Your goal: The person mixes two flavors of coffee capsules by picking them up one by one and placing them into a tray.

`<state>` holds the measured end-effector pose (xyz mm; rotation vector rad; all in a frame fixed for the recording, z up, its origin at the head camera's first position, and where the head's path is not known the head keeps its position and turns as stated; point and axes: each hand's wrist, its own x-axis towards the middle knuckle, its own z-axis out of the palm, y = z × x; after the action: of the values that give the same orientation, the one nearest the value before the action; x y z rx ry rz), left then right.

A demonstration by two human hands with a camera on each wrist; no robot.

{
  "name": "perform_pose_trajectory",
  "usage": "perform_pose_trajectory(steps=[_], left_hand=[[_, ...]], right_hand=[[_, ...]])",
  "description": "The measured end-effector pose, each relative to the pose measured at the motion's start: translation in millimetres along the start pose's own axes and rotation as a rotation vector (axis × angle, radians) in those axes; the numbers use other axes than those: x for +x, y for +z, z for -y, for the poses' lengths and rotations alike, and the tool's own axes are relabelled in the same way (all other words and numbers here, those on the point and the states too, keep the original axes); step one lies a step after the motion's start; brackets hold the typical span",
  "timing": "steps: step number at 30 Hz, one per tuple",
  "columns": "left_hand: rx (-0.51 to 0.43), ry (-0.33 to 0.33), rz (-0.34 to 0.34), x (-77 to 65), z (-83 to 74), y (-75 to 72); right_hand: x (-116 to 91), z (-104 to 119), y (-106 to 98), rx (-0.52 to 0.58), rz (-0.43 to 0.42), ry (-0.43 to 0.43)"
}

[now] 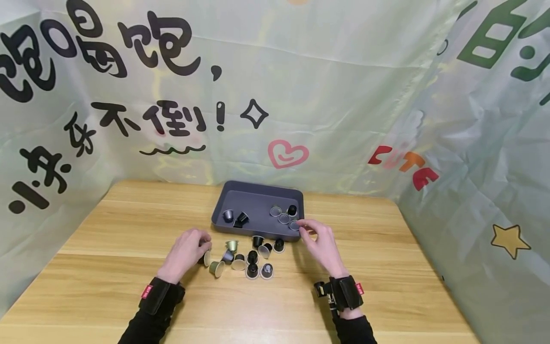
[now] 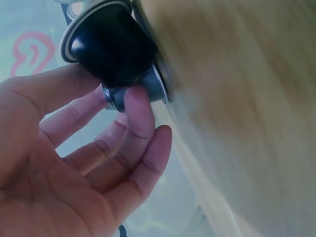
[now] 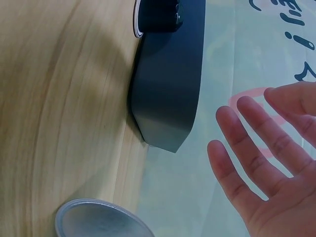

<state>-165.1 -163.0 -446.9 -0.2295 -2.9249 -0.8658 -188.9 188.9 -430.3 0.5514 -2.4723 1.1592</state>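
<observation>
My left hand [image 1: 186, 253] is at the left end of a loose group of coffee capsules on the table. Its thumb and a fingertip pinch a black coffee capsule [image 2: 113, 44] with a pale rim. Behind that one, a smaller-looking dark capsule [image 2: 160, 86] shows in the left wrist view. At the tray's front right corner, my right hand [image 1: 320, 241] reaches over the rim with fingers extended. Its fingertips are right by a silver-topped capsule [image 1: 294, 225] inside the dark grey tray [image 1: 258, 195]. The right wrist view shows nothing held between these fingers.
Along the tray's right side sit several capsules, one of them black [image 1: 292, 210]; dark capsules [image 1: 228, 216] lie at its left. In front are black, green [image 1: 216, 269] and blue-grey [image 1: 227, 256] capsules. A printed cloth [image 1: 335, 105] hangs behind the wooden table [image 1: 240, 310].
</observation>
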Motion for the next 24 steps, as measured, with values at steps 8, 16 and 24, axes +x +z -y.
perform_pose_trajectory(steps=[8,16,24], left_hand=[[-0.026,-0.022,0.044,-0.4,6.2,-5.0],[-0.045,-0.038,0.041,-0.6,16.3,-8.5],[-0.069,-0.064,0.057,-1.3,15.9,-13.1]], right_hand=[[-0.3,-0.5,0.6,-0.005,0.011,0.002],[-0.6,-0.2,1.3,-0.014,0.015,0.010],[0.4,0.3,0.1,-0.007,0.017,0.018]])
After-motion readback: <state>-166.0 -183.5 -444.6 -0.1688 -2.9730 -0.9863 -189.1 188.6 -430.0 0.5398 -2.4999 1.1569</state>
